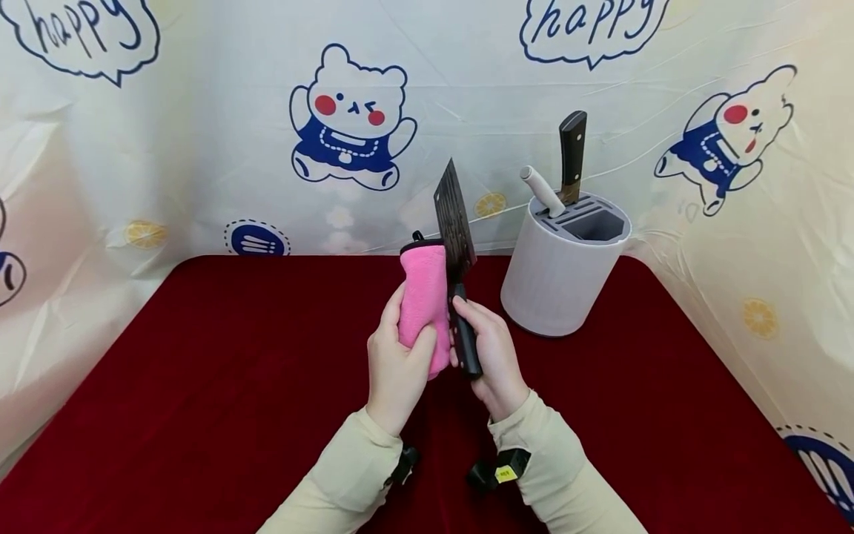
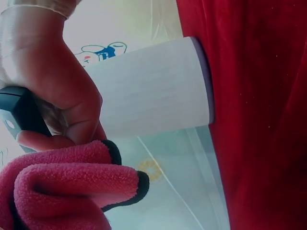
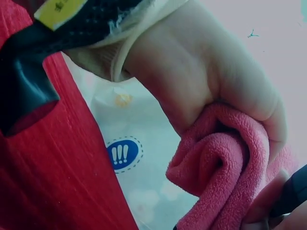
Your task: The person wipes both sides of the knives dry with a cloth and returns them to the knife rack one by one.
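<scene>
My left hand [image 1: 398,363] grips a folded pink cloth [image 1: 423,297] with a black edge, its thumb lying across the front. In my right hand [image 1: 495,356] is the black handle [image 1: 465,337] of a cleaver, whose wide dark blade [image 1: 454,215] points upward. The cloth stands right beside the blade's lower left edge in the head view. In the left wrist view, folds of the pink cloth [image 2: 72,187] overlap the fingers of my right hand [image 2: 62,81]. The right wrist view shows my left hand [image 3: 211,72] wrapped over the rolled cloth [image 3: 220,158].
A white knife block [image 1: 557,274] stands at the back right of the dark red tablecloth [image 1: 233,386]. A black-handled knife [image 1: 572,152] and a white-handled tool [image 1: 542,189] stick out of its slots. Behind hangs a printed curtain [image 1: 460,74].
</scene>
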Tool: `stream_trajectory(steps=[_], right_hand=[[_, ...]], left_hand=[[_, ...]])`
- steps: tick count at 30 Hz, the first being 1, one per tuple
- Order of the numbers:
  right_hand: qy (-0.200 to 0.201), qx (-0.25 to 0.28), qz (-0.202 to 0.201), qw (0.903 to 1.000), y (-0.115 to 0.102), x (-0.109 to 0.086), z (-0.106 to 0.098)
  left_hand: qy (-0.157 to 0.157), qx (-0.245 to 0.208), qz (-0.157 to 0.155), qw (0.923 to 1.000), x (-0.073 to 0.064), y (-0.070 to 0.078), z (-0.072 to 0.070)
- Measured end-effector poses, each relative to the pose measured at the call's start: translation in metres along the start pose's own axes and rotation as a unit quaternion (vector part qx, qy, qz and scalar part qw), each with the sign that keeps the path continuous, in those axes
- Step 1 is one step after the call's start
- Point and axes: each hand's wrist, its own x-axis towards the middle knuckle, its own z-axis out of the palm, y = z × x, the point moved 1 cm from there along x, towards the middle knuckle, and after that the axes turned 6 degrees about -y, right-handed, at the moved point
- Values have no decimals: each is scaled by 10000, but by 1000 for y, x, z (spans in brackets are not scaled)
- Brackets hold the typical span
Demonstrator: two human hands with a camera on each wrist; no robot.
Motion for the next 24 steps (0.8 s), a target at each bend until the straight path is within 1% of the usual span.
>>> stream_trajectory(steps=[4,10,16,20,24], right_hand=[[-37,-56,-35,10000,2,-2,3],[-39,-216,-104,9997,4,-4,5],[6,-372,-200,9991,6,-7,5],[2,-321,-268,9991,5,-7,3],[61,-146,-294,9994,3,-6,1]], left_hand=[[-27,85,32,10000,-1,2,-3],[-175,103,-49,9998,-3,3,-3],[-261,340,-47,9991,-6,5,-2],[-276,483,65,9984,-8,7,-1],[-336,476,116,9982,-10,9,-1]])
